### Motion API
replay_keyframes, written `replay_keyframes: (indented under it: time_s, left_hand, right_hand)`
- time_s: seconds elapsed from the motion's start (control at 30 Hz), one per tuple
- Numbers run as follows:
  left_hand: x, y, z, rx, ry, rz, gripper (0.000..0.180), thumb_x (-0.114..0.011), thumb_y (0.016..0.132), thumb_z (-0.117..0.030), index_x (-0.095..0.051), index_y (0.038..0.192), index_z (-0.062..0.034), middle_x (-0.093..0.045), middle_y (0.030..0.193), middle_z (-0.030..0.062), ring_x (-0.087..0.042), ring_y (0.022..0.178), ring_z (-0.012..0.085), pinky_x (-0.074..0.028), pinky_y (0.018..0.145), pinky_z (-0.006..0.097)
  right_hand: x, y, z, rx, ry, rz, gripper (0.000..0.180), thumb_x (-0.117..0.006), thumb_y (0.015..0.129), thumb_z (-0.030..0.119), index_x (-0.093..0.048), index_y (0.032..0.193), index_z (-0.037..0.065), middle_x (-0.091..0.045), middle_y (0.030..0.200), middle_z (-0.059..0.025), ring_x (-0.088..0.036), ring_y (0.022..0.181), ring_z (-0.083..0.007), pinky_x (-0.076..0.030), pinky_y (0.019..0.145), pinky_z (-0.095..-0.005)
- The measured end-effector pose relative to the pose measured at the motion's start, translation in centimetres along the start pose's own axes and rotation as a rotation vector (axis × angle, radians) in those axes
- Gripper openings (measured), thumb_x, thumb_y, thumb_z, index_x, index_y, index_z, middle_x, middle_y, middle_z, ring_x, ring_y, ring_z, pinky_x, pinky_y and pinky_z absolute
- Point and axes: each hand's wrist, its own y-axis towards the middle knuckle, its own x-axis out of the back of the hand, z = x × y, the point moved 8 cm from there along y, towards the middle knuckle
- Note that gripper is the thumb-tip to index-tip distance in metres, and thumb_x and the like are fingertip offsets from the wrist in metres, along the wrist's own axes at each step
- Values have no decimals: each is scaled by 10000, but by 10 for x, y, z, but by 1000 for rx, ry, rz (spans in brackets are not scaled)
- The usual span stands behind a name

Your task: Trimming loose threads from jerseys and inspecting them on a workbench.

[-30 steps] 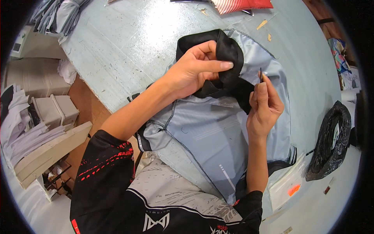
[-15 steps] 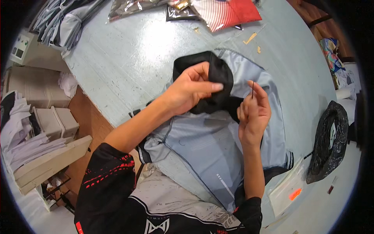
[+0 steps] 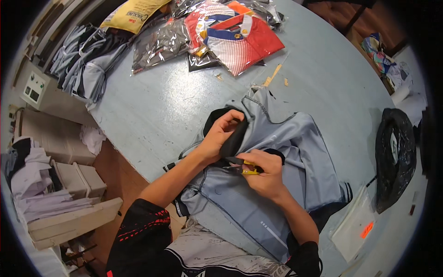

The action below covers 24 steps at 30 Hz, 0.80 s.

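Note:
A grey-blue garment (image 3: 249, 198) lies spread over the table in front of me, its seams showing. My left hand (image 3: 220, 137) is closed on the black collar band (image 3: 234, 138) at its top, fingers behind the fold and thumb in front. Thread snips with yellow handles (image 3: 250, 171) are in my right hand (image 3: 266, 173), close below the left. Their thin blades point left, at the lower edge of the black band. Whether the blades touch the fabric I cannot tell.
Clear-bagged red, white and dark garments (image 3: 240, 41) lie at the table's far side, near a yellow packet (image 3: 134, 15). Folded grey garments (image 3: 87, 62) are stacked far left. At right are a black plastic bag (image 3: 394, 161) and a clear sleeve with an orange label (image 3: 355, 231).
My right hand has come left and down to the collar, and yellow snips now show in it; before, a thin dark strip stood at its fingertips. The whole view has shifted, showing more of the far table.

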Motion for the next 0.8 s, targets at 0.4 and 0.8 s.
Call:
replay_keyframes:
  time_s: [0.4, 0.8]
  left_hand:
    - [-30, -49, 11, -318, 681, 100, 786, -732, 769, -132, -281, 1407, -41, -482, 1324, 134, -477, 1230, 212, -410, 1028, 364]
    - [-86, -76, -21, -304, 799, -39, 784, -734, 761, -142, -294, 1402, -37, -481, 1330, 134, -471, 1237, 218, -403, 1031, 366]
  right_hand:
    - [-11, -35, 59, 321, -15, 125, 364, -635, 609, -43, -646, 963, 39, -530, 655, -57, -549, 518, -215, -424, 463, -309]
    - [4, -73, 134, 547, -387, 195, 234, -621, 717, 129, -626, 944, 74, -431, 648, -16, -478, 469, -138, -368, 406, -277]
